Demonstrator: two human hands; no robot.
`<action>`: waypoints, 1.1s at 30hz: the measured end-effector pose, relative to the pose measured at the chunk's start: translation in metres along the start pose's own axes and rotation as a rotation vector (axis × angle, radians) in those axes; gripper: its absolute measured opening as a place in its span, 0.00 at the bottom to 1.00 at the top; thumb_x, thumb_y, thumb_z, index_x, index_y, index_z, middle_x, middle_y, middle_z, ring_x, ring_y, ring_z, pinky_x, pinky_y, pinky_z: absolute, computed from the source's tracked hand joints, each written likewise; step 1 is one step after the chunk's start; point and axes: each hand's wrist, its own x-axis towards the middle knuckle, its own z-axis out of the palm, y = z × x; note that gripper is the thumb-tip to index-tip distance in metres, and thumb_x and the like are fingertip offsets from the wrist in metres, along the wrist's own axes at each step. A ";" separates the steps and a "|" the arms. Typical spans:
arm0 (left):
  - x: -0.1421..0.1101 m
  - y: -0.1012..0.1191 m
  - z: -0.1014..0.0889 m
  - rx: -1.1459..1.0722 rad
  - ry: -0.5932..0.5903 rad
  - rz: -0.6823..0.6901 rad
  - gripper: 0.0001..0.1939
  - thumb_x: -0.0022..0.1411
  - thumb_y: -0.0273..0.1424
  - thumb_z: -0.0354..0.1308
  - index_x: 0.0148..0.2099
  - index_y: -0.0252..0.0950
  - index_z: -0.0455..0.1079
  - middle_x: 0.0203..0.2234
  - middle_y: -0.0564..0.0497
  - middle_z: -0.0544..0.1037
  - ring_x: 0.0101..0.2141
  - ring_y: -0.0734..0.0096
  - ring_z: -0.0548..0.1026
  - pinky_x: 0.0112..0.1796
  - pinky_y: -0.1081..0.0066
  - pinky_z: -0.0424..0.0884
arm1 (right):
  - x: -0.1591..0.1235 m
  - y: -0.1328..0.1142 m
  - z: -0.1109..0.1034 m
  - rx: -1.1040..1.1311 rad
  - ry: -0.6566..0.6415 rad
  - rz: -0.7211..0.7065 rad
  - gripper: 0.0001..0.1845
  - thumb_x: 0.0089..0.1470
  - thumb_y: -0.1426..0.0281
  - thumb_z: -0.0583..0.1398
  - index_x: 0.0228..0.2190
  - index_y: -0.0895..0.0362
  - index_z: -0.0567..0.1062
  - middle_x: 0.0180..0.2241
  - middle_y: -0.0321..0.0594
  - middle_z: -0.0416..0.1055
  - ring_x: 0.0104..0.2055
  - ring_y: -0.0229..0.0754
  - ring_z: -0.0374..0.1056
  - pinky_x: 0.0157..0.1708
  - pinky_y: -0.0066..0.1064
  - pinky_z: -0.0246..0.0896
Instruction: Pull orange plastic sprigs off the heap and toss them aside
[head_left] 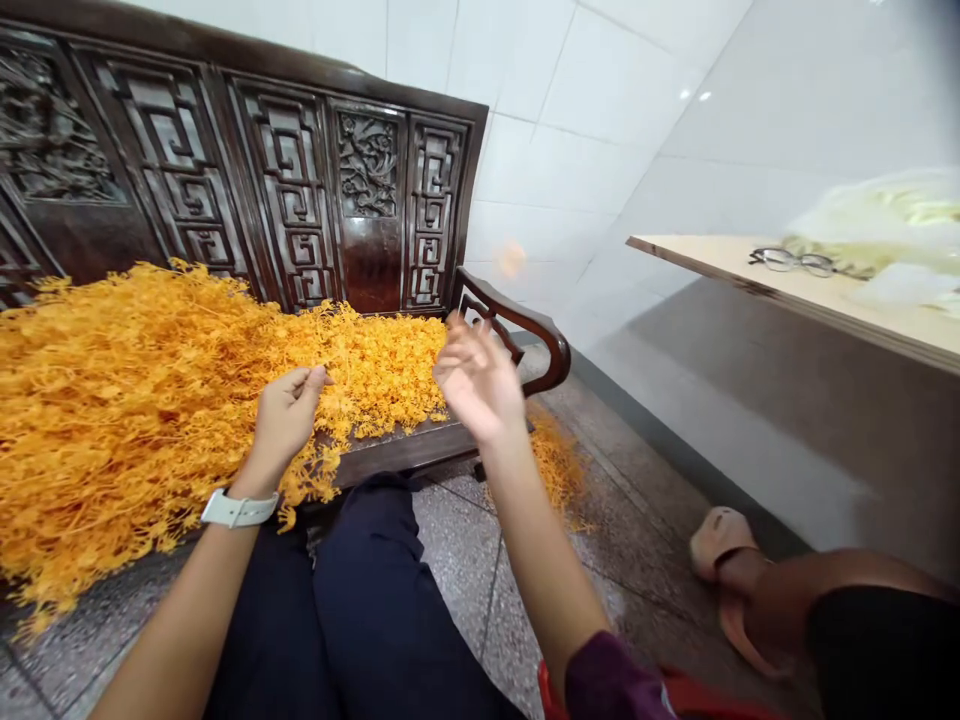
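Observation:
My left hand (pixel 289 415) is closed, thumb pressed against the curled fingers. What it pinches, if anything, I cannot make out. It hovers in front of a large heap of orange-yellow artificial flower sprigs (pixel 142 370) on a dark carved wooden bench. My right hand (pixel 480 385), smeared by motion, is raised near the bench's armrest with its fingers apart, and no object shows in it. Above it, a small blurred orange piece (pixel 512 260) appears against the white wall. Loose orange blossoms (pixel 394 375) cover the seat's right end.
More orange pieces (pixel 559 460) lie in a pile on the floor beyond the curved armrest (pixel 551 355). To the right, a wooden tabletop (pixel 697 262) holds eyeglasses (pixel 795 262) and pale plastic bags (pixel 892 225). Another person's sandalled foot (pixel 727 545) is at lower right.

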 end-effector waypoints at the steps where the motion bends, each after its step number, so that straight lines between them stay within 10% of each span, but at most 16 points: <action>1: -0.001 0.002 0.000 -0.006 -0.008 -0.004 0.21 0.71 0.47 0.54 0.37 0.36 0.74 0.18 0.56 0.59 0.22 0.70 0.59 0.26 0.70 0.53 | 0.005 0.006 0.015 0.123 0.058 0.091 0.25 0.68 0.61 0.53 0.19 0.52 0.72 0.17 0.29 0.63 0.19 0.32 0.56 0.18 0.23 0.64; 7: -0.008 0.023 -0.002 0.292 -0.096 0.207 0.20 0.76 0.43 0.49 0.34 0.37 0.69 0.21 0.54 0.65 0.24 0.70 0.64 0.29 0.69 0.56 | -0.048 0.004 0.050 1.267 0.089 0.735 0.04 0.55 0.71 0.64 0.32 0.59 0.79 0.24 0.32 0.62 0.23 0.31 0.55 0.24 0.24 0.58; 14: 0.002 0.084 0.036 0.936 -0.445 0.851 0.11 0.72 0.23 0.53 0.42 0.33 0.78 0.31 0.42 0.79 0.35 0.61 0.74 0.33 0.66 0.61 | -0.073 0.019 0.037 0.749 0.426 0.637 0.09 0.49 0.71 0.70 0.35 0.57 0.81 0.28 0.35 0.69 0.28 0.33 0.61 0.26 0.24 0.57; 23: 0.003 0.138 0.074 0.981 -0.587 1.126 0.11 0.72 0.21 0.55 0.42 0.32 0.80 0.36 0.40 0.83 0.39 0.62 0.77 0.34 0.65 0.61 | -0.071 0.033 0.042 0.694 0.435 0.513 0.16 0.52 0.65 0.73 0.41 0.51 0.77 0.36 0.33 0.73 0.32 0.35 0.66 0.30 0.27 0.63; 28: 0.003 0.147 0.077 0.902 -0.584 1.052 0.09 0.70 0.20 0.56 0.41 0.32 0.78 0.34 0.41 0.82 0.38 0.61 0.76 0.34 0.65 0.61 | -0.067 0.034 0.035 0.752 0.395 0.495 0.16 0.50 0.60 0.75 0.33 0.54 0.76 0.28 0.32 0.69 0.28 0.34 0.61 0.30 0.29 0.62; 33: 0.013 0.146 0.071 0.569 -0.634 0.783 0.07 0.70 0.25 0.57 0.37 0.33 0.74 0.29 0.47 0.77 0.30 0.67 0.72 0.31 0.68 0.60 | -0.064 0.034 0.027 0.670 0.464 0.508 0.20 0.53 0.61 0.73 0.46 0.49 0.76 0.38 0.34 0.72 0.34 0.34 0.67 0.31 0.25 0.64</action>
